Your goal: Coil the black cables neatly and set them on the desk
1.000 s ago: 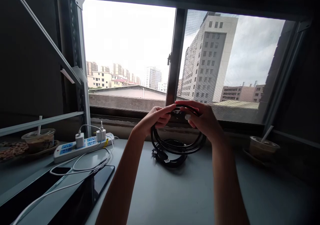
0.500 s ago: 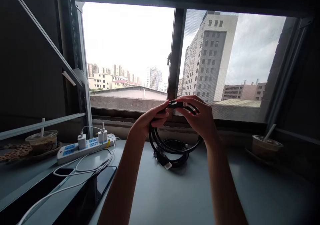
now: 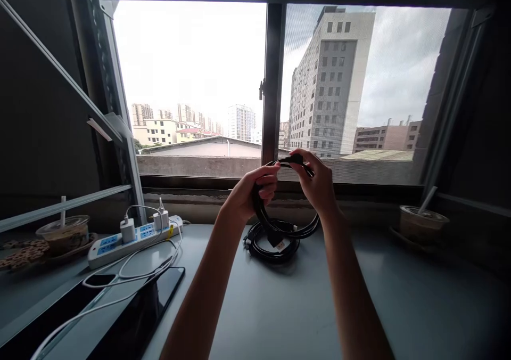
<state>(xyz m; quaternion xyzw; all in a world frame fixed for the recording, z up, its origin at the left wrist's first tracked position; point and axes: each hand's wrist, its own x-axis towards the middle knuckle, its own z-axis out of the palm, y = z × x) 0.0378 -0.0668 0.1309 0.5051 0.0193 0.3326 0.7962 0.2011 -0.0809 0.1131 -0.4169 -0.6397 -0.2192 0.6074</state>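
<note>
A coiled black cable (image 3: 307, 233) is held up between my two hands, above the table. My left hand (image 3: 259, 189) is closed around the left side of the loops. With thumb and fingers, my right hand (image 3: 315, 179) grips the top right of the coil, by a dark connector end (image 3: 296, 159). Low in the loop hangs a black plug (image 3: 275, 237) with a light metal tip. Behind and below, a second coiled black cable (image 3: 271, 257) rests on the table, partly hidden by the held one.
At left stands a white power strip (image 3: 136, 237) with chargers and white cords (image 3: 120, 283), beside dark flat devices (image 3: 136, 317). Drink cups with straws stand at far left (image 3: 66, 232) and far right (image 3: 423, 224). A window (image 3: 273, 83) rises behind the table (image 3: 279, 307).
My left hand has moved right and now wraps the loops more fully. The connector at the top has shifted right and up, and the hanging plug has swung right. The view has shifted slightly.
</note>
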